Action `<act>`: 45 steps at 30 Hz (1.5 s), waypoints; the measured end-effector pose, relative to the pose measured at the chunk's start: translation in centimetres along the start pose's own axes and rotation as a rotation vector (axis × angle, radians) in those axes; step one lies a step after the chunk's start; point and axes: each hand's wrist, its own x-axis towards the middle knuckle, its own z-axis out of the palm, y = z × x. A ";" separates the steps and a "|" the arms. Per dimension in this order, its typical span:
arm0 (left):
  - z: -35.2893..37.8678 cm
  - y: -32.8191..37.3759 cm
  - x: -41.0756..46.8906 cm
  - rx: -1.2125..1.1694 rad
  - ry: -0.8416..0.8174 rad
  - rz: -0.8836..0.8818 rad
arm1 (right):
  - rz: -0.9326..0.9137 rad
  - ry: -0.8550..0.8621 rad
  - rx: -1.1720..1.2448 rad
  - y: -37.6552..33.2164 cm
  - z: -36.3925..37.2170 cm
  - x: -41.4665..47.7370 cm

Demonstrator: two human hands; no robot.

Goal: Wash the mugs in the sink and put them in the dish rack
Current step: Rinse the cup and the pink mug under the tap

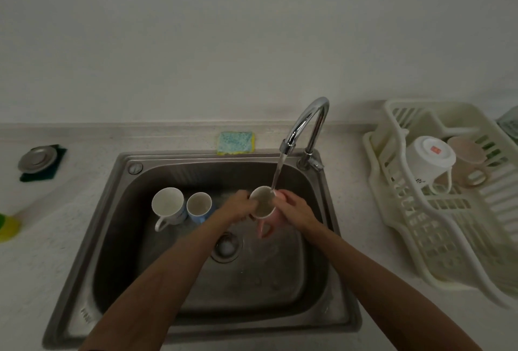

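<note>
A pink mug (269, 217) is held over the steel sink (89, 238), under water running from the tap (308, 123). My right hand (295, 209) grips its outer side. My left hand (238, 206) holds the mug's rim from the left, fingers at its mouth. Two more mugs stand upright in the sink's left part: a white one with a blue band (168, 206) and a blue one (199, 206). In the cream dish rack (437, 238) at the right, a white mug (429, 160) and a beige mug (468, 160) lie upside down.
A blue-and-yellow sponge (236, 142) lies behind the sink on the counter. A metal sink strainer lid (37, 158) rests on a dark green pad at the far left. A yellow-green object (8, 227) sits at the left edge. The drain (227, 247) is mid-sink.
</note>
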 end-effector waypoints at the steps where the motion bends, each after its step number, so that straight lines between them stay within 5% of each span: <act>1: -0.4 0.3 0.2 0.010 0.009 0.002 | -0.009 -0.008 -0.010 -0.3 -0.1 0.2; 5: 0.0 1.5 0.1 -0.015 -0.135 -0.054 | 0.035 0.070 -0.009 -1.2 -1.2 0.7; 8: 0.4 1.4 0.3 0.060 -0.077 -0.042 | 0.049 -0.074 -0.038 -1.4 -1.0 0.2; 12: 0.7 1.2 0.4 0.023 -0.112 0.004 | 0.122 0.034 0.015 -1.3 -1.8 0.2; 16: 1.0 0.9 0.9 0.095 -0.089 0.018 | 0.143 -0.102 0.001 -1.1 -2.0 -0.5; 33: 1.2 1.0 0.3 0.127 -0.127 -0.011 | 0.327 -0.063 0.038 -1.6 -2.5 -0.4; 37: 1.3 1.3 -0.5 0.198 -0.135 -0.020 | 0.364 -0.186 -0.039 -2.3 -2.3 -1.1; 41: 1.5 1.1 -1.1 0.002 -0.196 -0.105 | 0.367 -0.063 0.042 -1.7 -2.0 -0.7; 45: 2.4 -1.2 -1.3 -0.234 -0.230 -0.227 | 0.135 -0.062 0.009 -0.8 -0.8 -1.2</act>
